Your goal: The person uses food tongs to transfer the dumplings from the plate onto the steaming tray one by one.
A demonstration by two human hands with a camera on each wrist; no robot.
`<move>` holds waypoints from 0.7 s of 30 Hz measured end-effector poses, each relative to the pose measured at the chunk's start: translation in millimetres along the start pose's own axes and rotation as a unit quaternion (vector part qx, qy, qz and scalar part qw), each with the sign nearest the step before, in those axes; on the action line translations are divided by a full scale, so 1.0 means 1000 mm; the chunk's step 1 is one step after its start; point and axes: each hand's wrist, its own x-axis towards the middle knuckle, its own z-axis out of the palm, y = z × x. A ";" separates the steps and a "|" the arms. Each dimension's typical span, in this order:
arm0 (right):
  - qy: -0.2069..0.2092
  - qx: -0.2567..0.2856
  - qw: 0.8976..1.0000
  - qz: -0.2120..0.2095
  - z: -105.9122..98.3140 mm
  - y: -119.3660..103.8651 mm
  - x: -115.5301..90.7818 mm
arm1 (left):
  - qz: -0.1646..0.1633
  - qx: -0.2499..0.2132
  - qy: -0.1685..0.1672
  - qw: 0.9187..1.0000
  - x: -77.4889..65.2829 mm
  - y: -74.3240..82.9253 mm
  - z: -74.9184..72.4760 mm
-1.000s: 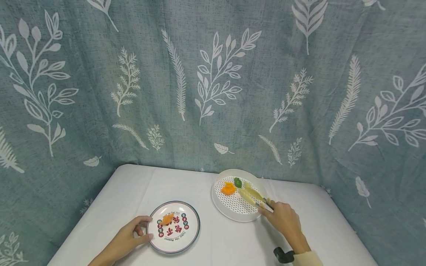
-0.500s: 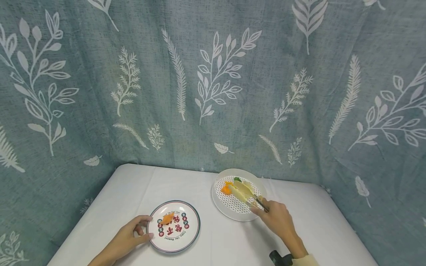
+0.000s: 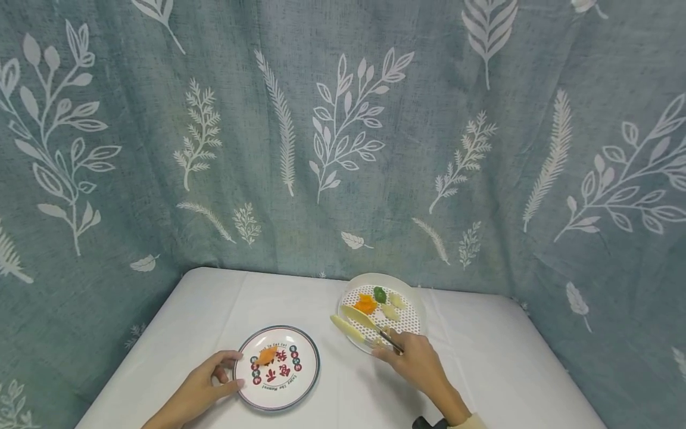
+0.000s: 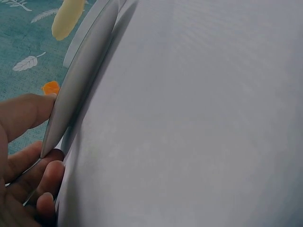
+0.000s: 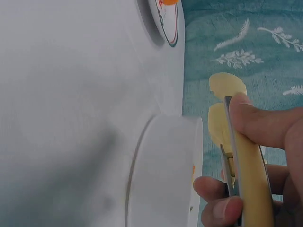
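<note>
My left hand (image 3: 211, 378) pinches the near-left rim of a round white plate (image 3: 300, 381) with red and green lettering, thumb on top and fingers under the edge in the left wrist view. An orange piece (image 3: 266, 356) lies on that plate. My right hand (image 3: 415, 360) grips a pair of tongs (image 3: 351, 328) with pale yellow ends and a metal middle. The tongs' ends stand apart over the left rim of a round white tray (image 3: 420, 298), with nothing seen between them. On its perforated floor lie an orange piece (image 3: 366, 304), a green piece (image 3: 380, 294) and two pale yellow pieces (image 3: 390, 312).
Both dishes rest on a white-covered table (image 3: 214, 298), the tray farther back and to the right of the plate. Behind the table hangs a blue-green curtain (image 3: 375, 226) with white leaf prints. A dark band (image 3: 429, 423) circles my right wrist below the sleeve.
My right hand has swept the tongs left and nearer, across the tray to its left rim, uncovering the pale yellow pieces. My left hand stays at the plate. The head view has shifted slightly.
</note>
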 end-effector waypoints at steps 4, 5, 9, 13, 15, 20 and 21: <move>-0.002 0.009 0.999 -0.034 0.009 -0.006 -0.001 | 0.008 0.005 0.002 1.000 0.000 0.001 0.000; -0.002 0.010 0.999 -0.044 0.011 -0.008 -0.001 | 0.009 0.005 0.003 1.000 0.000 0.001 0.000; -0.009 0.013 0.996 -0.084 0.019 -0.019 -0.003 | 0.007 0.000 0.003 1.000 0.000 0.002 0.001; -0.025 0.020 0.994 -0.108 0.028 -0.028 -0.005 | 0.004 -0.005 0.003 1.000 -0.001 0.001 0.000; -0.030 0.019 0.993 -0.115 0.031 -0.032 -0.005 | 0.006 -0.001 0.005 1.000 -0.001 0.001 0.000; -0.034 0.010 0.989 -0.146 0.039 -0.040 -0.006 | 0.008 0.006 0.007 1.000 -0.001 0.001 0.000; -0.032 0.010 0.988 -0.153 0.041 -0.041 -0.006 | 0.007 0.006 0.006 1.000 -0.001 0.001 0.000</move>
